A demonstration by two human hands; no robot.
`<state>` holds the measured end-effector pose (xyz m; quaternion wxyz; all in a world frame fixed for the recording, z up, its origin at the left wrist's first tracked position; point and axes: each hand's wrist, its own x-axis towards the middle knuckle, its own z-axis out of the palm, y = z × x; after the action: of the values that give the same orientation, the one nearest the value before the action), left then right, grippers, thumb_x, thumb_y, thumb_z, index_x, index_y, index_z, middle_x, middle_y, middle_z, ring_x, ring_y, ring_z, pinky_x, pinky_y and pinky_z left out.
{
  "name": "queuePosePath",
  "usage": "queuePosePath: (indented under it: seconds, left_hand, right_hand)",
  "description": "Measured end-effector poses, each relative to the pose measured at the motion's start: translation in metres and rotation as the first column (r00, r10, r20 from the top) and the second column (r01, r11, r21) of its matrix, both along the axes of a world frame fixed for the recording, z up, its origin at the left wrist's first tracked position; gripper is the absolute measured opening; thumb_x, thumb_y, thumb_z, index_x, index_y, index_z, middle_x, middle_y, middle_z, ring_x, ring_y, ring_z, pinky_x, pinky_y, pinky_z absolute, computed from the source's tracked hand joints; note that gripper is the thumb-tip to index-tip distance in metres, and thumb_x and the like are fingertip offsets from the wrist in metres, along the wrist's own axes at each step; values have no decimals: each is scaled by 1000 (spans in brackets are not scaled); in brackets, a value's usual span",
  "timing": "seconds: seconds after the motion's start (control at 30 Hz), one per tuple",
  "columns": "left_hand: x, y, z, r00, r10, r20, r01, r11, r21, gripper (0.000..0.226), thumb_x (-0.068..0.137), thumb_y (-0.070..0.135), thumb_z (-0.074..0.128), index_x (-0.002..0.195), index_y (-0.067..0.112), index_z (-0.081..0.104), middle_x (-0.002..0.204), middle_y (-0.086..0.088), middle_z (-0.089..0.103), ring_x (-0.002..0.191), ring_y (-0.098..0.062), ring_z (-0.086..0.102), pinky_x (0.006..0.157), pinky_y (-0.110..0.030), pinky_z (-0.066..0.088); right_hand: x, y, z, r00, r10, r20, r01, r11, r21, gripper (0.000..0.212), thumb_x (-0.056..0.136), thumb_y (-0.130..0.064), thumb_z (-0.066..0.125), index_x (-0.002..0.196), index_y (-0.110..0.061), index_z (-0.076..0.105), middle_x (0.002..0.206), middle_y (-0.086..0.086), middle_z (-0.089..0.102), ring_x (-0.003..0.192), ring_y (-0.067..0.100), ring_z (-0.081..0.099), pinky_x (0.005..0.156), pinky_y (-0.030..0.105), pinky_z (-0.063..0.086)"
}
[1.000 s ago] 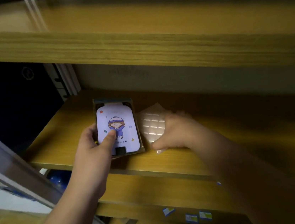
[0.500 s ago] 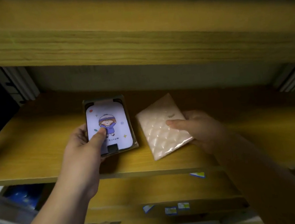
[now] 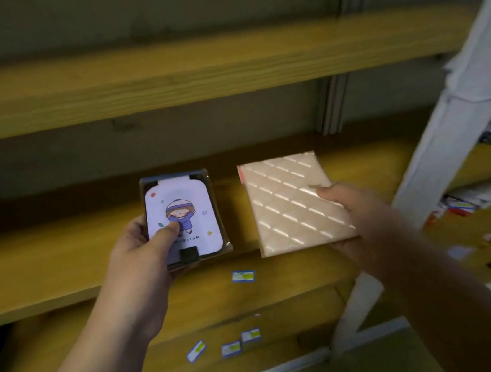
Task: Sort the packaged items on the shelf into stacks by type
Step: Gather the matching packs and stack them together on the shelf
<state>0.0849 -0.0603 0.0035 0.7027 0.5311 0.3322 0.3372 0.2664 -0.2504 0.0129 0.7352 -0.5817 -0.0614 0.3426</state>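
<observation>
Two packages are in play, one in each hand, both held over the front of the wooden shelf (image 3: 47, 265). Left hand (image 3: 141, 254) grips the cartoon-print package (image 3: 184, 215), a clear-wrapped pack with a lilac card showing a little figure in a hat; the thumb presses down on the card face and the fingers curl underneath its near left corner. Right hand (image 3: 363, 227) holds the quilted peach pouch (image 3: 289, 202), thumb on top at its right edge, fingers tucked below the near right corner. The pouch sits just off to the left of that hand, its near edge hanging past the shelf lip, its far end seemingly over the board.

These two are plainly different types, and they are apart, a strip of bare shelf between them. By my read, the step in hand is setting each down as the base of its own stack. To do that well, keep that gap between them so the piles never mix, and lay each pack flat and square to the shelf edge. The glossy pouch looks slippery and floppy, so push it further in from the lip before letting go. Small blue and yellow labels (image 3: 243, 276) are stuck on the lower shelf front below the hands. Off beyond the right hand, a white upright post (image 3: 460, 134) stands near.
</observation>
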Motion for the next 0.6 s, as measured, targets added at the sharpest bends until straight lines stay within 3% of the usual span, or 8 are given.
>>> queuePosePath:
  seconds: [0.03,0.07,0.1,0.17,0.23,0.37,0.47,0.6]
  left_hand:
    - [8,-17,1,1000,-7,1,7,1000,-3,16,95,10,60,109,18,61,89,-1,80,75,-16,76,50,-27,57]
    - [15,-35,2,1000,-17,6,17,1000,-8,16,95,10,60,109,19,62,91,-2,79,75,-15,76,51,-26,57]
    - [22,-53,4,999,-34,14,34,999,-13,17,94,11,61,110,18,62,93,-3,79,77,-16,76,53,-26,58]
    - [38,-89,9,997,-78,25,79,996,-28,21,93,13,62,114,16,62,94,-5,79,80,-18,77,54,-27,58]
    - [57,-126,11,992,-122,42,124,991,-43,21,92,13,63,113,13,62,93,-8,79,80,-19,77,53,-27,58]
    - [99,-202,12,967,-252,25,253,966,-48,23,91,16,64,114,16,63,98,-9,79,85,-22,77,65,-34,58]
    - [130,-256,16,942,-336,23,337,939,-64,23,91,15,63,114,15,64,95,-9,79,80,-20,77,54,-26,58]
    - [175,-310,20,901,-433,20,434,899,-65,23,92,14,63,115,16,64,97,-10,79,82,-22,77,54,-26,58]
  right_hand:
    - [10,-26,-1,1000,-28,14,28,1000,13,52,83,-5,74,132,-16,58,123,-7,48,107,6,42,91,-1,26]
    - [19,-45,0,998,-58,-24,59,996,73,41,87,-9,71,126,-15,61,122,-5,56,102,10,49,93,10,36]
    - [24,-64,0,998,-39,42,37,998,49,28,90,-13,67,118,-13,65,118,2,65,97,16,58,90,25,47]
    - [31,-100,13,998,-67,11,67,998,12,26,92,-21,66,116,-12,67,111,14,68,99,29,66,85,43,55]
    - [46,-141,13,997,-65,49,66,998,-18,31,93,-23,65,122,-13,65,115,17,68,102,32,68,79,41,58]
    - [74,-228,18,986,-86,144,87,996,1,23,94,-19,63,112,-7,68,96,17,74,70,22,71,47,26,53]
    - [94,-284,22,981,-118,157,125,991,-36,7,91,-17,64,94,-15,69,75,-1,76,62,12,72,49,25,56]
    - [113,-351,23,943,-300,145,286,952,110,34,88,-26,65,117,-10,70,112,3,73,99,18,70,80,26,58]
